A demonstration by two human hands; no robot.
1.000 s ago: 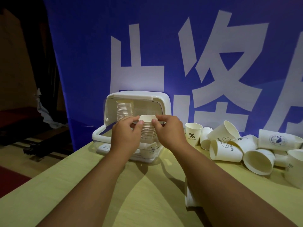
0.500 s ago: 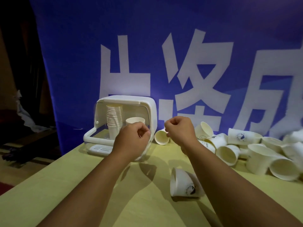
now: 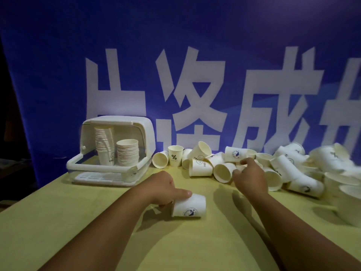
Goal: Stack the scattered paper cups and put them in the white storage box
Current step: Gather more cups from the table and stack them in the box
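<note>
Left fingers [image 3: 185, 193] grip a toppled cup [image 3: 189, 206], right fingers [image 3: 244, 162] unclear; white storage box [image 3: 117, 119] holds two cup stacks [image 3: 128, 154]

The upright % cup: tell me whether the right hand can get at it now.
Probably yes. The % cup has bare table before it and nothing above; the right hand need only swing left past the lying cups.

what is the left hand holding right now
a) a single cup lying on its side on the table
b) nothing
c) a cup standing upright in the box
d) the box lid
a: the left hand grips a lone cup lying on its side on the table.
</note>
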